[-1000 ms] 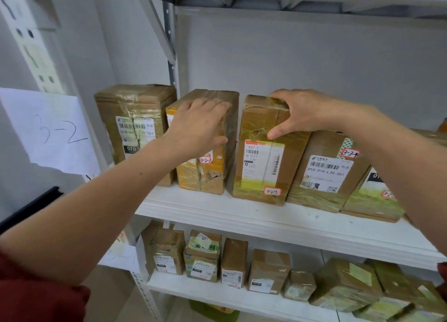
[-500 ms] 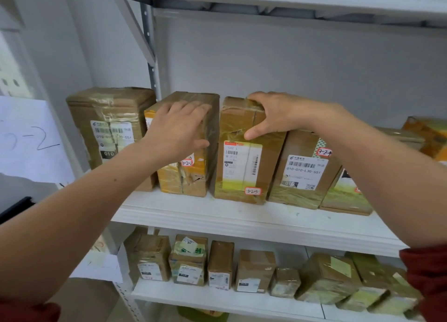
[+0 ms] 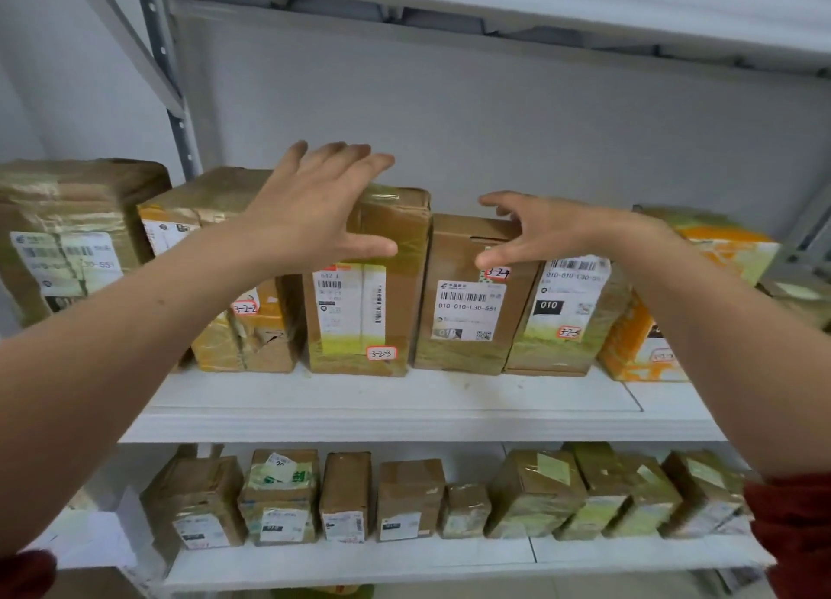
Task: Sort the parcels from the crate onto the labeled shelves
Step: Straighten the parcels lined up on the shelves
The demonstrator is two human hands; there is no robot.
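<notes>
A row of taped brown parcels stands upright on the white middle shelf (image 3: 382, 400). My left hand (image 3: 314, 207) is open with spread fingers at the upper left corner of the parcel tagged 3-2-3 (image 3: 364, 301), thumb across its front. My right hand (image 3: 539, 229) hovers with loosely curved fingers at the top of the parcel tagged 3-2-4 (image 3: 467, 310) and grips nothing. The parcel tagged 3-2-2 (image 3: 252, 310) stands left of these and the parcel tagged 3-2-5 (image 3: 566, 310) right of them. The crate is out of view.
A larger parcel (image 3: 67, 238) stands at the row's left end and an orange-printed parcel (image 3: 665, 328) at its right. Several small parcels line the lower shelf (image 3: 404, 558). A grey upright (image 3: 175, 117) rises behind the row, and another shelf board runs overhead.
My left hand moved from parcel 3-2-2 to 3-2-3. My right hand let go of 3-2-3 and moved right to 3-2-4. The leaning parcels now stand upright.
</notes>
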